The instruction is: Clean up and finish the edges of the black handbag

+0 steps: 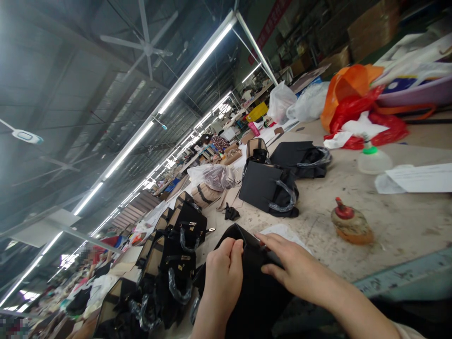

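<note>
A black handbag (256, 294) stands tilted in front of me, its upper edge towards my hands. My left hand (224, 270) is closed on the top edge, thumb and fingers pinching it near the left corner. On the opposite side, my right hand (294, 266) grips the rim, with fingers over the edge and thumb against the outer face. The inside of the bag is mostly hidden. Just beyond it lies a small black scrap (231, 212). To the right stands a stained bottle with a red top (349, 221).
Several finished-looking black and tan handbags (176, 263) with wrapped handles line the left. Further black bags (268, 186) lie ahead on the worktable (318, 207). A clear bottle with a green collar (374, 157), white paper (423, 179) and a red plastic bag (356, 117) are at right.
</note>
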Tool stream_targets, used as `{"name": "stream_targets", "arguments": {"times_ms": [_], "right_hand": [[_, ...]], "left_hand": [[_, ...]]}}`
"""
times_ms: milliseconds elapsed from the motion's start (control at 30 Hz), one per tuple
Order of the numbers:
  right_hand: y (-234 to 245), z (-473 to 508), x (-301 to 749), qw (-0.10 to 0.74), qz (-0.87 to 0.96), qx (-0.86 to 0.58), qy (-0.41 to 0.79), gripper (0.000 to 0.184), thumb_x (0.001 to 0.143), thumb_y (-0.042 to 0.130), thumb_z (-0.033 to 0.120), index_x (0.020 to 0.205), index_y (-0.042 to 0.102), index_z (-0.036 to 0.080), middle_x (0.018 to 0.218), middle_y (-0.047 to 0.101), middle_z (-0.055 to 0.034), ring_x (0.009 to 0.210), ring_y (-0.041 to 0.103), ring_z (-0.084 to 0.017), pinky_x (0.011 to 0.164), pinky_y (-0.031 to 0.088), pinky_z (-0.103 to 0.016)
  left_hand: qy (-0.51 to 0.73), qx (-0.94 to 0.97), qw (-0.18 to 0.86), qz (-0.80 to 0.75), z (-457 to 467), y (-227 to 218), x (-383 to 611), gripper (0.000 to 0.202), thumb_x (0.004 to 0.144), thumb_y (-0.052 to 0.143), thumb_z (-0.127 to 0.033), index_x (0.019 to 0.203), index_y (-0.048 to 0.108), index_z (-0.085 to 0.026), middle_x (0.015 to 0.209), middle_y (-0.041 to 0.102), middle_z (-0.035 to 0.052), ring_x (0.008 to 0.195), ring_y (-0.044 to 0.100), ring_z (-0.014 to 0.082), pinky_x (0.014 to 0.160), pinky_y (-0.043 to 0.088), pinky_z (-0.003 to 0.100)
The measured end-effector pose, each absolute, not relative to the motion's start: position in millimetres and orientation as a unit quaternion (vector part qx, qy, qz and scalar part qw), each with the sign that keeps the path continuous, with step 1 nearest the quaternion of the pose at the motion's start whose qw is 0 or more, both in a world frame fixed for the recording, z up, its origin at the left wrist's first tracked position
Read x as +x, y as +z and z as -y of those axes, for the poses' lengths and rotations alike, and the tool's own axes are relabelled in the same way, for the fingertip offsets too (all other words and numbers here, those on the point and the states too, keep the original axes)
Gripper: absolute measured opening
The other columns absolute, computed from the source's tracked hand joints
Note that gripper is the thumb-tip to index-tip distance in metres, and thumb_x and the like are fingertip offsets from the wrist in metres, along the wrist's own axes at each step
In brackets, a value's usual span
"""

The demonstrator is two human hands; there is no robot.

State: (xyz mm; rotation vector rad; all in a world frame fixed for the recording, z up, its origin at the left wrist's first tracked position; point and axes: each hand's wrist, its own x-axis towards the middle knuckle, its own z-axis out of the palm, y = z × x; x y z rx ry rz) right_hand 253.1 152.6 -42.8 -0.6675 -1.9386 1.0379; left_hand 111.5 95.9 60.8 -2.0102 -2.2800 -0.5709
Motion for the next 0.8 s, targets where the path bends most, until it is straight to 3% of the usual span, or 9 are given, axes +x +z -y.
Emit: {"name": "stream_targets", "arguments": {"times_ms": [233,400,800], "right_hand": [[-41.1,-150.7,252.7,0.408,0.773,-0.272,0.403,0.067,0.076,0.061,0.020,0.138,0.037,0.029,0.129,0.051,-0.0047,0.114,0.049,-0.021,0.098,0.039,-0.035],[-39.9,-150.1,254.4,0.410,0.769,-0.264,0.413,0.069,0.074,0.062,0.018,0.137,0.037,0.029,0.129,0.051,-0.0043,0.114,0.049,-0.021,0.098,0.039,-0.034],[-40.9,-150.6,258.3,0.399,0.773,-0.266,0.415,0.071,0.076,0.061,0.022,0.140,0.032,0.031,0.126,0.053,-0.0040,0.111,0.051,-0.022,0.095,0.040,-0.036]], "left_hand": [[-0.140,-0.669,0.015,0.730,-102.0,64.3,116.7,0.038,0.088,0.043,-0.034,0.054,0.039,-0.017,0.052,0.040,-0.0037,0.052,0.038,0.0084,0.051,0.024,0.022],[-0.193,-0.632,-0.079,0.746,-107.4,60.2,108.6,0.037,0.088,0.041,-0.034,0.055,0.039,-0.017,0.053,0.037,-0.0041,0.052,0.035,0.0083,0.049,0.022,0.022],[-0.227,-0.621,-0.110,0.742,-93.8,67.8,109.6,0.028,0.087,0.046,-0.036,0.073,0.063,-0.017,0.063,0.058,-0.0009,0.061,0.050,0.0112,0.055,0.035,0.020]]}}
